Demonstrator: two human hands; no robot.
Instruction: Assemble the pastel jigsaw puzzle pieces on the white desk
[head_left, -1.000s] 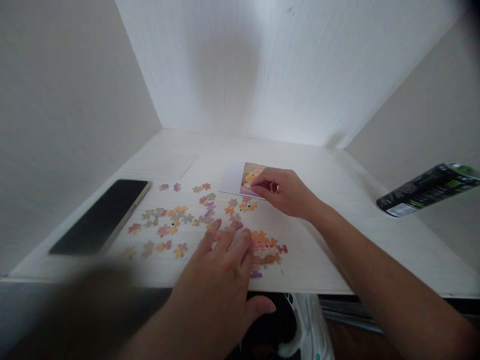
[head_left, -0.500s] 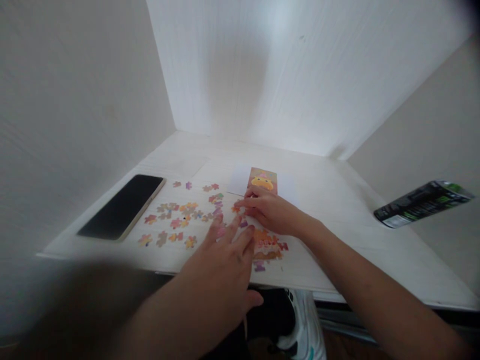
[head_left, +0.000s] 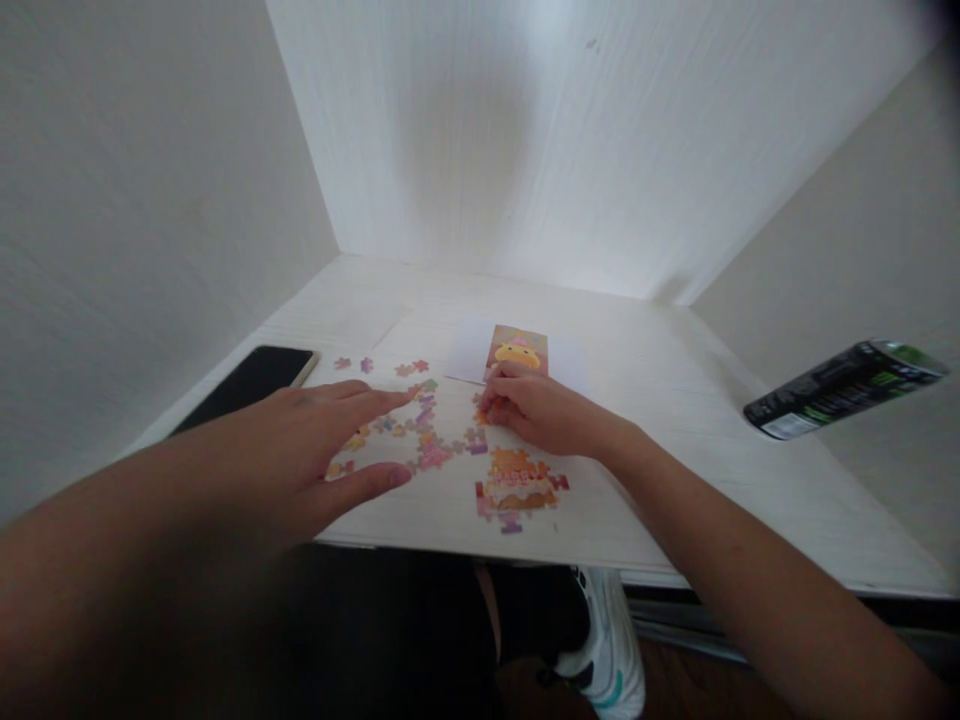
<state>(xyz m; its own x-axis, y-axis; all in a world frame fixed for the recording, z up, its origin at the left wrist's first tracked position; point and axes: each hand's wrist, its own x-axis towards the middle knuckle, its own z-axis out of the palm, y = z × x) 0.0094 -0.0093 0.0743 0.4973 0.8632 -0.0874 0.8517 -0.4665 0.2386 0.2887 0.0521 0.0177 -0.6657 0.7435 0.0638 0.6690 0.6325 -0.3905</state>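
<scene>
Loose jigsaw pieces (head_left: pixel 427 440) in orange, pink and purple lie scattered on a white desk (head_left: pixel 675 450). A joined cluster of pieces (head_left: pixel 521 485) sits near the front edge. My left hand (head_left: pixel 307 450) hovers over the loose pieces with fingers stretched out and spread, holding nothing. My right hand (head_left: pixel 532 405) rests just beyond the cluster, fingertips curled together on a small orange piece. Behind it lies a picture card (head_left: pixel 517 352) showing a yellow figure.
A black phone (head_left: pixel 247 385) lies face up at the desk's left side, partly hidden by my left hand. A dark can with green print (head_left: pixel 840 388) lies at the right. White walls close in three sides. A white shoe (head_left: pixel 607 660) shows below the desk.
My left hand has lifted off the joined cluster and swung left over the loose pieces. My right hand drew back from the picture card to the pieces just in front of it.
</scene>
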